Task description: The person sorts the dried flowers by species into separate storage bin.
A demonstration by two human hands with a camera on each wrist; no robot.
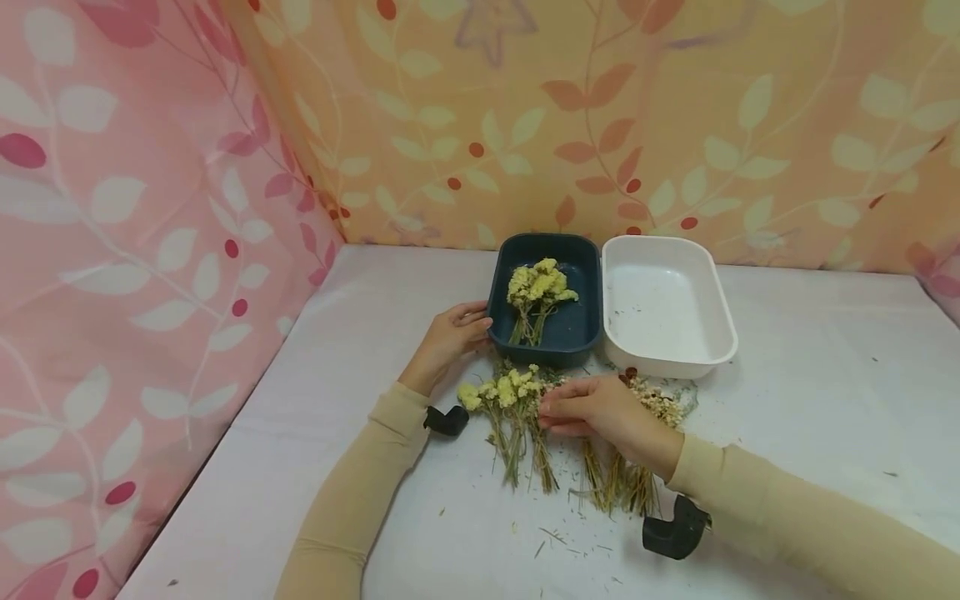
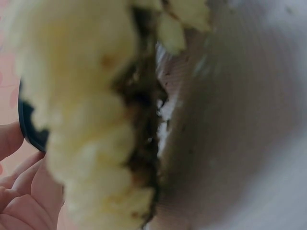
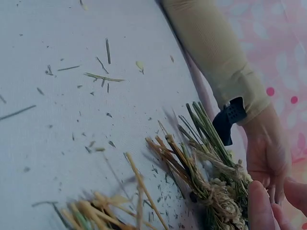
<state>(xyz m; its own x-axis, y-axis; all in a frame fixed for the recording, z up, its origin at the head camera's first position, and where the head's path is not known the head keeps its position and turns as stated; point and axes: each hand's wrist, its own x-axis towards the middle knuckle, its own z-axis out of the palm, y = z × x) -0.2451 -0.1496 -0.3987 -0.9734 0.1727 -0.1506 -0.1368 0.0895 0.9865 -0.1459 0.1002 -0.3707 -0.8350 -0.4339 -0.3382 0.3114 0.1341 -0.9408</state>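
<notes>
A dark blue tray (image 1: pixel 585 325) holds a bunch of dried yellow flowers (image 1: pixel 540 283). At its left rim is my left hand (image 1: pixel 450 337), thumb and fingers gripping the edge; in the left wrist view, blurred yellow flower heads (image 2: pixel 91 120) cover much of the scene. My right hand (image 1: pixel 611 412) reaches over tied dried bunches in front of the trays, fingers extended beside a yellow-flowered bunch (image 1: pixel 506 400). Between its thumb and fingers no held thing is visible. A twine-tied bunch (image 3: pixel 223 206) lies by its fingertips in the right wrist view.
A white tray (image 1: pixel 663 304) with a few crumbs stands against the dark blue one. Under my right forearm lie small pale-flowered bunches (image 1: pixel 660 404) with straw-coloured stems. Broken stem bits (image 3: pixel 103 77) litter the white tabletop. Patterned cloth (image 1: pixel 480 125) hangs behind.
</notes>
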